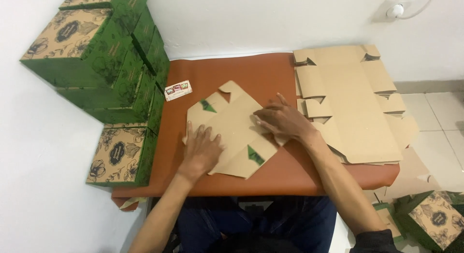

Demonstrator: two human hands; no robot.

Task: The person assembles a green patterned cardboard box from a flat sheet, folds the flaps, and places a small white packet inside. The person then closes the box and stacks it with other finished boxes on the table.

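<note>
A flat cardboard box blank [232,132] is lying plain side up on the brown table [270,180], a little left of the middle, with two green printed flaps showing at its upper left and lower right. The left hand [202,149] is pressing down flat on the blank's lower left part, fingers [200,134] spread and straight, gripping nothing. The right hand [282,120] is resting on the blank's right edge, its fingers bent and bearing down on a flap near a fold line; whether they are pinching the flap or only pushing on it cannot be told.

The blank is looking light and thin, stiff across its panels but ready to bend along its scored lines. It is likely sliding easily on the smooth table top, so one palm holding it flat seems sensible. The best places to take hold are probably the free flap edges and corners, since the middle panel offers nothing to pinch. Rough handling could crease or tear the narrow tabs.

A stack of more blanks [353,108] is lying just to the right, finished green boxes [106,55] are piled at the left, and a small packet [178,90] is sitting near them.
</note>
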